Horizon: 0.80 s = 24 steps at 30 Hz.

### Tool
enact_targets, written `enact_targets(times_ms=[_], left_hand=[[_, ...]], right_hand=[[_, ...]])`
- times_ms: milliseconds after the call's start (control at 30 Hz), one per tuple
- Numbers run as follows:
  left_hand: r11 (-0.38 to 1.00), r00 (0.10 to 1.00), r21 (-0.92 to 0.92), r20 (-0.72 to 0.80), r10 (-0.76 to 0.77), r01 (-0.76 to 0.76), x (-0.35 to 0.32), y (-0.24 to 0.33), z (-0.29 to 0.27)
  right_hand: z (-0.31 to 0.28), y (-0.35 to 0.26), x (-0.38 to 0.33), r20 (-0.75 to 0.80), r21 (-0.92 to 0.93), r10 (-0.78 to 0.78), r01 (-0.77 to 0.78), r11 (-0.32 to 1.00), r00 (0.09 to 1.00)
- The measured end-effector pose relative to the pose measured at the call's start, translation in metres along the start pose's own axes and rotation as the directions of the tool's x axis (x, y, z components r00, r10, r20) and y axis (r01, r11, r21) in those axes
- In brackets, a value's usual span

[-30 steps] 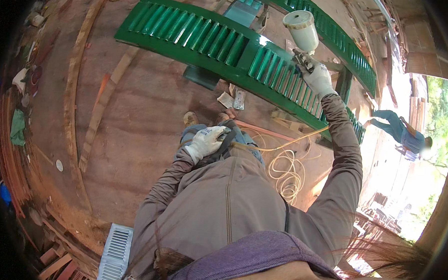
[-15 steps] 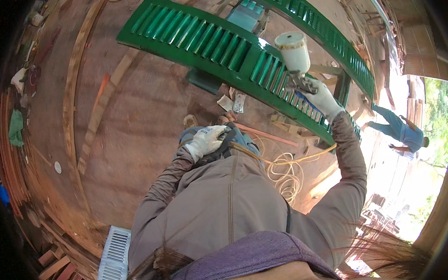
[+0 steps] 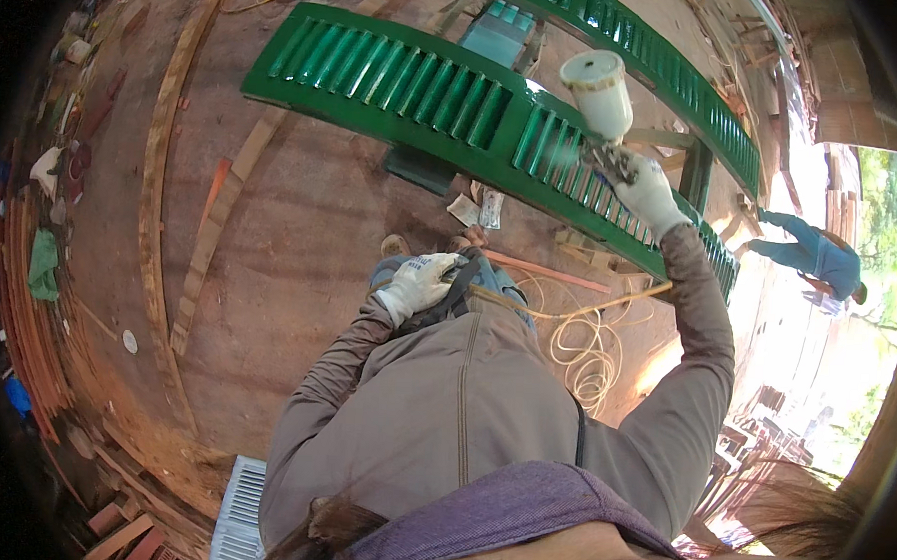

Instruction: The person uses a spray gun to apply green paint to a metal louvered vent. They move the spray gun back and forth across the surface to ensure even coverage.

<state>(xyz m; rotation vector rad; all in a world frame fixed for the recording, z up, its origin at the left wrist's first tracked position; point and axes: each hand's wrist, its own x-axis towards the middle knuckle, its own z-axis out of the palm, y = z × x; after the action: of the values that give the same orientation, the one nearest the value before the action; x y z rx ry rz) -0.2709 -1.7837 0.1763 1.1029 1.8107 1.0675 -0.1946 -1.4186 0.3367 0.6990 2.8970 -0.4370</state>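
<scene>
Reaching out and up from the shoulder, the right arm is almost straight, its grey-brown sleeve running to a white-gloved right hand (image 3: 650,194) that is wrapped tight round the grip of a spray gun (image 3: 604,117). The gun's pale cup stands upright above the glove, and its nozzle end sits just over the slats of the nearer green shutter (image 3: 427,94) (a faint mist shows at the slats beside it).

The left arm is bent at the elbow and drawn in close to the body. The left hand (image 3: 415,284), also in a white glove, is curled round a yellowish hose (image 3: 567,310) near the waist, fingers folded over it. From there the hose runs toward the right arm, and more of it lies in loose coils on the ground below.

That nearer shutter is long, glossy green and lies raised above the reddish dirt floor, slanting across the upper part of the view. A second green shutter (image 3: 677,85) lies beyond it, roughly parallel. A white slatted panel (image 3: 240,516) lies near the lower edge. Far off at the right, another person in blue (image 3: 815,256) bends over.
</scene>
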Motion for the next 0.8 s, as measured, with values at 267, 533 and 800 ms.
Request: enact_targets(times_ms=[267,533,800], left_hand=[[0.997,0.997,-0.064,0.06,-0.043,0.047,0.005,-0.009,0.002],[1.0,1.0,-0.008,0.018,-0.009,0.009,0.004,-0.017,0.006],[0.998,0.997,0.018,0.034,0.063,-0.064,0.006,-0.02,0.003]], right_hand=[[0.018,0.021,-0.003,0.113,0.463,0.022,-0.072,0.883,0.993],[-0.004,-0.026,0.028,-0.25,0.055,0.1,-0.09,0.994,0.963],[0.005,-0.024,-0.045,0.305,0.71,0.114,-0.306,0.634,0.945]])
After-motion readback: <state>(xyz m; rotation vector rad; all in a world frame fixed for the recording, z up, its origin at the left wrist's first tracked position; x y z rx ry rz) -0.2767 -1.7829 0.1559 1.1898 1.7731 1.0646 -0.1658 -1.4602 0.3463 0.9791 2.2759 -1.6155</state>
